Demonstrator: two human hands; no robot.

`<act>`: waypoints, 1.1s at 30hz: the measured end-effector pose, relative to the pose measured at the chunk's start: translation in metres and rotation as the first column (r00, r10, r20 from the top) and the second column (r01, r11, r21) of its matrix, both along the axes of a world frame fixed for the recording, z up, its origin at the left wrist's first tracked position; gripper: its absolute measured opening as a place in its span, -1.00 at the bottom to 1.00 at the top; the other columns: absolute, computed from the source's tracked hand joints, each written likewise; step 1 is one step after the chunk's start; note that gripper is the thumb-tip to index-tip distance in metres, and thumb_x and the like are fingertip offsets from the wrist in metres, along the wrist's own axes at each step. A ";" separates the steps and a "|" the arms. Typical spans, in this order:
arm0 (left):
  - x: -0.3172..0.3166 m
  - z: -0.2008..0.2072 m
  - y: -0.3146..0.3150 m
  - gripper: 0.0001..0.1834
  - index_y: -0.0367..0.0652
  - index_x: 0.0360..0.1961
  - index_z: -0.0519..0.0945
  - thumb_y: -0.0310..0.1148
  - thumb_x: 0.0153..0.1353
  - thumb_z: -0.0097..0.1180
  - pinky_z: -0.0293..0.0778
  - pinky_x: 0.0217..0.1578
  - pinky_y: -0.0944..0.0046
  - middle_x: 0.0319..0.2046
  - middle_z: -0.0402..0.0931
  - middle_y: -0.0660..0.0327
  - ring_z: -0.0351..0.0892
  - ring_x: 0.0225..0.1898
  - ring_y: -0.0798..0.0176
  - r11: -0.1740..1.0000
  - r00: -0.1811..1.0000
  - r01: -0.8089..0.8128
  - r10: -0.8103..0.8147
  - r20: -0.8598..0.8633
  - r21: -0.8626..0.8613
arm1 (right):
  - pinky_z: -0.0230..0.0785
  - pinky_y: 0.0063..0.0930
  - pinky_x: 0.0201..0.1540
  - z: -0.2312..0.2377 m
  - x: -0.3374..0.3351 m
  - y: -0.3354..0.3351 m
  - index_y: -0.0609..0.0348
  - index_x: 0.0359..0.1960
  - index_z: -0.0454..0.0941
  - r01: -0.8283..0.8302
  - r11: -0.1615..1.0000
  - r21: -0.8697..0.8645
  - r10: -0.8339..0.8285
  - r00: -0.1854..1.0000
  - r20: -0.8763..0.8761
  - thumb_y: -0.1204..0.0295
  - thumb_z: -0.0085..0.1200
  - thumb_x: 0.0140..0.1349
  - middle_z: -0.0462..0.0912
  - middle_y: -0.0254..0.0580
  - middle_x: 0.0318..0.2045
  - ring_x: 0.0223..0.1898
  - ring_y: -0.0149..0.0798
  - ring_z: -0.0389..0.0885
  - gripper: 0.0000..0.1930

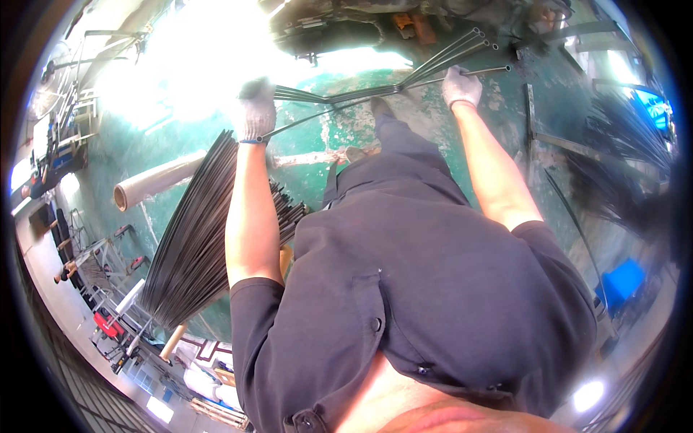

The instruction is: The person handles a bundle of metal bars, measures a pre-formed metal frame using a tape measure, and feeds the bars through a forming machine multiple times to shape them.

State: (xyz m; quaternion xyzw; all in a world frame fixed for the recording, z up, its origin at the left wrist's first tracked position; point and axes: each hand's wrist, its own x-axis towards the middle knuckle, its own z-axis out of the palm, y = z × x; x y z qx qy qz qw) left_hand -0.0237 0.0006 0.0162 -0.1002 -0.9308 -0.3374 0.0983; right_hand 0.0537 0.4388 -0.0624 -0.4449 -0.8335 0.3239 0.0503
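Observation:
Both hands wear pale work gloves and are stretched out in front of me over a green floor. My left hand (256, 114) is closed round the left ends of several thin metal tubes (361, 94), which are bent in the middle. Farther right, my right hand (462, 86) is closed on the tubes' right side, where their open round ends fan out past the glove. One tube slants lower than the others near my left wrist. Glare washes out part of the left glove, and its fingertips are hidden.
A thick bundle of dark thin rods (191, 238) lies left of my left forearm, beside a long pale roll (155, 180). At right are a metal frame (530, 130), more dark rods (632, 133) and a blue bin (622, 283). Machinery (332, 29) stands at the far side.

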 end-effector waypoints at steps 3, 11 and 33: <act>0.002 0.006 0.002 -0.80 -0.31 -0.16 0.79 -0.40 0.28 0.34 0.58 -0.03 0.17 -0.24 0.80 0.07 0.76 -0.16 0.14 0.990 0.989 -0.038 0.018 0.147 0.138 | 0.55 0.02 0.15 -0.006 -0.005 0.004 0.10 -0.22 0.83 0.016 0.999 0.031 -0.017 1.000 0.017 0.07 -0.01 0.34 0.79 0.19 -0.18 0.03 0.24 0.74 -0.56; 0.010 0.024 -0.008 -0.65 -0.25 0.09 0.74 -0.50 0.27 0.24 0.60 0.03 0.20 -0.07 0.78 0.13 0.74 -0.02 0.20 0.913 0.932 -0.111 -0.042 0.361 0.392 | 0.53 0.00 0.17 -0.003 -0.007 -0.001 0.15 -0.20 0.84 0.091 0.996 -0.007 -0.091 0.996 0.007 0.07 0.03 0.32 0.80 0.22 -0.16 0.04 0.21 0.75 -0.56; 0.036 -0.001 0.036 -0.76 -0.30 0.05 0.67 -0.55 0.38 0.27 0.58 0.06 0.21 -0.09 0.73 0.11 0.70 -0.05 0.20 0.858 0.963 -0.258 0.193 0.186 0.445 | 0.53 0.02 0.16 -0.016 -0.005 0.002 0.09 -0.17 0.81 -0.067 0.997 0.031 0.066 0.998 0.022 0.08 0.02 0.32 0.79 0.19 -0.14 0.05 0.25 0.72 -0.58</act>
